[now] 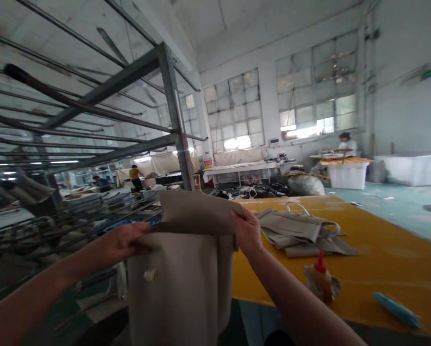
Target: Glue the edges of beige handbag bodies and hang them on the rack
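A grey-taupe bag panel (175,288) hangs upright before me, with a small metallic emblem (151,275) on its front and a broad flap of the same material standing above its top edge. My left hand (129,240) is closed on the upper left edge. At the upper right, my right hand (247,229) grips the flap's side, its thumb on the near face. Both hands hold the panel in the air, left of the yellow table (381,269). The fingertips behind the material are hidden.
Grey bag pieces with handles (301,228) lie stacked on the table. Nearer stand a glue bottle with a red nozzle (320,276) and a light-blue tool (397,309). A metal rack (175,115) with long rods rises at left. Other people work in the background.
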`<state>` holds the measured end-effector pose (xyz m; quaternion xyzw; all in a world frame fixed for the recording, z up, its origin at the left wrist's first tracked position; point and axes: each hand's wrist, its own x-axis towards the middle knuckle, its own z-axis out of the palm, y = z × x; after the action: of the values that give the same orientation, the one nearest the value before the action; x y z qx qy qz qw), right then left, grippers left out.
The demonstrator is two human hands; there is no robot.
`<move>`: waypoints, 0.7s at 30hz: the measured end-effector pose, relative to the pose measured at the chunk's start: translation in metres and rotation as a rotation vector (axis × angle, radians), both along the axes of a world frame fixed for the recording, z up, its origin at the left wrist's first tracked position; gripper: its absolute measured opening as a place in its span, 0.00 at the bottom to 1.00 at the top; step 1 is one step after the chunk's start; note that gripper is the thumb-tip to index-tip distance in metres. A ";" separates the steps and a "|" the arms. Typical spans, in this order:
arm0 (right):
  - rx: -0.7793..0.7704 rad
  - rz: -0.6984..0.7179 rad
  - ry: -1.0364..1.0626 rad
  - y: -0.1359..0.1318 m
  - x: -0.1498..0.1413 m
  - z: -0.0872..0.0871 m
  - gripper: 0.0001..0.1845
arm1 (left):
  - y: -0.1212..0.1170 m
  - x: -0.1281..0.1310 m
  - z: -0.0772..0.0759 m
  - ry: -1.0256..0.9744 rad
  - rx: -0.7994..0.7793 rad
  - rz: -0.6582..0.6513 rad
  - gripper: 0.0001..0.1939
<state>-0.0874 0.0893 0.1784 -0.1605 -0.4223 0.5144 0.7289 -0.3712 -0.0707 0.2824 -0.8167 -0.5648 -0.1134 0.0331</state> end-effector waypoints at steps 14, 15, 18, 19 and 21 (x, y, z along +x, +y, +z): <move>0.844 -0.561 -0.403 -0.051 0.002 0.023 0.16 | 0.094 0.036 0.016 -0.623 -0.259 0.031 0.42; 0.852 -0.559 -0.424 -0.050 -0.002 0.022 0.16 | 0.104 0.042 0.006 -0.637 -0.313 0.043 0.37; 0.866 -0.524 -0.463 -0.048 -0.008 0.016 0.16 | 0.116 0.054 -0.011 -0.587 -0.312 0.108 0.15; 0.877 -0.502 -0.470 -0.049 -0.009 0.014 0.17 | 0.111 0.056 -0.009 -0.547 -0.266 0.122 0.09; 0.901 -0.442 -0.475 -0.056 -0.012 0.010 0.18 | 0.089 0.055 0.006 -0.411 -0.112 0.135 0.04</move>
<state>-0.0994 0.0332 0.1886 -0.0292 -0.7097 0.0675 0.7007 -0.3164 0.0179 0.2881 -0.7372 -0.6187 -0.2434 -0.1208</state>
